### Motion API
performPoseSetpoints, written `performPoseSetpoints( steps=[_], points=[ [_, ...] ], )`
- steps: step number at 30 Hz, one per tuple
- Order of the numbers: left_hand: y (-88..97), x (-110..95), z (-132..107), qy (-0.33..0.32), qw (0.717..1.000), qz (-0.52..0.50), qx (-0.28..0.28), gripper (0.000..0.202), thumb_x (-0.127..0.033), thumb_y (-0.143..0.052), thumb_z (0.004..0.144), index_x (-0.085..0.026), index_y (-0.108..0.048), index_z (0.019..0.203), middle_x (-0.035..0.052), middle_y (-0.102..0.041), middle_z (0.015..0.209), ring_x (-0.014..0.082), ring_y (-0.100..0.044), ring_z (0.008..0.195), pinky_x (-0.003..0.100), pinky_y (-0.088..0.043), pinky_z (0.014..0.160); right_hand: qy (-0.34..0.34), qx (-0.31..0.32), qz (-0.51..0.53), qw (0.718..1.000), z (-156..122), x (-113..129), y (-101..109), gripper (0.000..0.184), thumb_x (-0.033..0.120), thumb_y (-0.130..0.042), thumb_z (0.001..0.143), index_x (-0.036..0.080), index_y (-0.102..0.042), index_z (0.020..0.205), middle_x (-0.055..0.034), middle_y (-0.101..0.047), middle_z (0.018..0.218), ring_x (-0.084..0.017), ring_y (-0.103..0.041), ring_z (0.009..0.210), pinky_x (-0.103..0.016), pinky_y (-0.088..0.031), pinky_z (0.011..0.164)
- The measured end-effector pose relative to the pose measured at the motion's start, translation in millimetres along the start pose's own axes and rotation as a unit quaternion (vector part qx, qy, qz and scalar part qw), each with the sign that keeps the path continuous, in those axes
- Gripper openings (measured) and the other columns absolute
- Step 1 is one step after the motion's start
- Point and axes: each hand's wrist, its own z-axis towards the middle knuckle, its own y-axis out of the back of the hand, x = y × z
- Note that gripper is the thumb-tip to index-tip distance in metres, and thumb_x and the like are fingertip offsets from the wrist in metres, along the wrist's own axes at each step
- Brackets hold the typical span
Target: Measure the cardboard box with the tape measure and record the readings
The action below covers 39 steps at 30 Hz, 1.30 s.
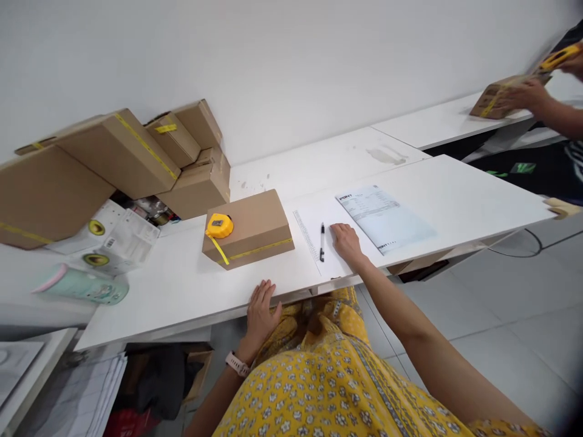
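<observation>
My left hand (262, 308) rests on the front edge of the white desk (182, 291), fingers stretched out and holding nothing. On a white sheet of paper (314, 212) lies my right hand (347, 246), palm down, its fingers extended a little and nothing visible in them. A black and clear pen (322, 243) lies just left of it, apart from the fingers. To the right is a printed document in a clear sleeve (387, 215). A closed cardboard box (255, 221) with yellow tape stands left of the paper, and a yellow tape measure (220, 226) sits on its top.
Several cardboard boxes (132, 152) are stacked at the left against the wall. Near them are a white box with avocado pictures (109, 237) and a mint green tumbler (86, 284). At far right, another person's hands (531, 97) work on a box with a yellow tool (560, 57).
</observation>
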Motion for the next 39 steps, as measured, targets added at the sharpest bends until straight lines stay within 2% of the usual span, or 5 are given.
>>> performPoseSetpoints(
  steps=[8, 16, 27, 35, 39],
  points=[
    [24.1, -2.4, 5.9, 0.02, 0.997, -0.068, 0.022, 0.034, -0.02, -0.056, 0.089, -0.024, -0.066, 0.122, 0.0111, -0.071, 0.13, 0.0307, -0.066, 0.124, 0.053, -0.059, 0.1, 0.016, -0.028, 0.009, 0.999, -0.8, -1.0, -2.5, 0.042, 0.002, -0.038, 0.089, 0.014, -0.068, 0.116, -0.0155, -0.069, 0.122, -0.029, -0.057, 0.11, -0.04, -0.041, 0.09],
    [128.1, 39.8, 101.5, 0.191, 0.931, -0.04, -0.309, 0.032, -0.039, -0.064, 0.092, -0.021, -0.06, 0.118, 0.0144, -0.066, 0.128, 0.0301, -0.062, 0.123, 0.05, -0.05, 0.106, 0.031, -0.07, 0.023, 0.997, -1.0, -7.6, -12.7, 0.039, 0.008, -0.04, 0.09, 0.018, -0.067, 0.117, -0.0151, -0.071, 0.118, -0.031, -0.061, 0.107, -0.042, -0.045, 0.089],
    [116.1, 51.2, 183.7, 0.307, 0.923, -0.189, -0.133, 0.085, -0.046, -0.08, 0.07, -0.021, -0.042, 0.142, 0.0138, -0.069, 0.115, 0.0337, -0.069, 0.102, 0.051, -0.051, 0.095, -0.092, -0.234, 0.245, 0.936, -53.0, 65.0, 49.6, 0.039, 0.039, -0.042, 0.099, 0.025, -0.064, 0.128, -0.0185, -0.068, 0.122, -0.034, -0.062, 0.114, -0.054, -0.049, 0.098],
    [107.4, -32.7, 126.3, 0.221, 0.682, -0.673, 0.18, 0.071, -0.048, -0.071, 0.079, -0.02, -0.045, 0.139, 0.0074, -0.074, 0.091, 0.0131, -0.059, 0.054, 0.031, -0.051, 0.059, -0.13, 0.198, 0.723, 0.649, -62.3, 152.2, 111.5, 0.057, 0.071, -0.047, 0.093, 0.024, -0.074, 0.112, -0.0112, -0.07, 0.102, -0.023, -0.064, 0.085, -0.04, -0.054, 0.074],
    [113.6, -34.3, 118.9, 0.26, 0.667, -0.669, 0.199, 0.06, -0.044, -0.071, 0.081, -0.019, -0.052, 0.132, 0.0056, -0.072, 0.091, 0.0104, -0.057, 0.054, 0.029, -0.05, 0.06, -0.123, 0.246, 0.723, 0.633, -63.3, 154.6, 119.2, 0.045, 0.065, -0.066, 0.086, 0.023, -0.075, 0.1, -0.0062, -0.065, 0.085, -0.018, -0.059, 0.076, -0.037, -0.051, 0.074]
  ],
)
